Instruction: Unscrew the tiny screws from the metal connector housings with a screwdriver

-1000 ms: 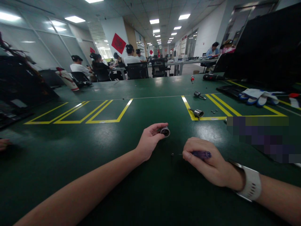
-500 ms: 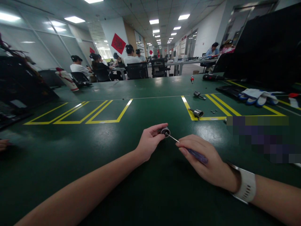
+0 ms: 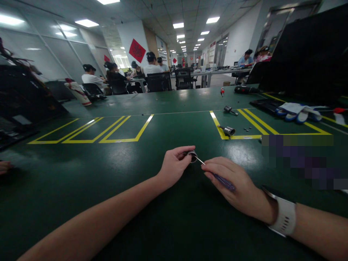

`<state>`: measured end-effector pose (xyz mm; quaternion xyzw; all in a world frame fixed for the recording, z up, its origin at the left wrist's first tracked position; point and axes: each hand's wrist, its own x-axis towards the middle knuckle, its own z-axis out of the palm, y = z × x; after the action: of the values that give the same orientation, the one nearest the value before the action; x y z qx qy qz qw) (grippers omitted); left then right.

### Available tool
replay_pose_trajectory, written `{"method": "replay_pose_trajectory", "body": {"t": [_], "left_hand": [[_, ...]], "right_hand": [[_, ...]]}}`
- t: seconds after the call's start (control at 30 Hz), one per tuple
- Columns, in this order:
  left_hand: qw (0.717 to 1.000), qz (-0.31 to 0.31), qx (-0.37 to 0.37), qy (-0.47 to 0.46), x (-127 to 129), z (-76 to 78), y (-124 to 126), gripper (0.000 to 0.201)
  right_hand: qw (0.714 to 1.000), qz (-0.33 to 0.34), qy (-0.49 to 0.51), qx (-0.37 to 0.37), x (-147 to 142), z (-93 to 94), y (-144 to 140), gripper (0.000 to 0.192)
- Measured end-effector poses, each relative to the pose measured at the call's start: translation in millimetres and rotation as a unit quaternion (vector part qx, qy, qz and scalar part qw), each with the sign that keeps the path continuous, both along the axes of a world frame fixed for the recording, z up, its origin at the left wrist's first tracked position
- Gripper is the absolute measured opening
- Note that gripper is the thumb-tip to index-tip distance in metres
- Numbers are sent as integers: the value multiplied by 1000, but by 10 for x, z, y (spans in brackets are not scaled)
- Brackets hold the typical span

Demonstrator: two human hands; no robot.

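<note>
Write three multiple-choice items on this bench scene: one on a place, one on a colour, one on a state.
1. Where does the tip of the screwdriver point?
A. into the small metal cylinder
B. at the gloves
C. at the wristband

2. What colour are the lines marked on the table?
A. red
B. yellow
C. white

3. What is the left hand doing?
A. lying flat and open
B. raised off the table
C. gripping the small metal cylinder

Answers:
1 A, the thin shaft runs from the right hand to the cylinder's open end.
2 B, the boxes on the green top are drawn in yellow.
3 C, thumb and fingers close round the part.
</note>
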<state>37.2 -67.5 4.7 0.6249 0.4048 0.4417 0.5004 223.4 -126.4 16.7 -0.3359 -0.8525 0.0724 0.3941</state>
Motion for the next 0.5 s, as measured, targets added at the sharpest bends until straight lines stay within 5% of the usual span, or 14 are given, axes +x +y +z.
{"method": "replay_pose_trajectory", "body": {"t": [0.5], "left_hand": [[999, 3, 31, 27, -14, -38, 26, 34]], "right_hand": [[999, -4, -29, 13, -12, 13, -27, 18]]}}
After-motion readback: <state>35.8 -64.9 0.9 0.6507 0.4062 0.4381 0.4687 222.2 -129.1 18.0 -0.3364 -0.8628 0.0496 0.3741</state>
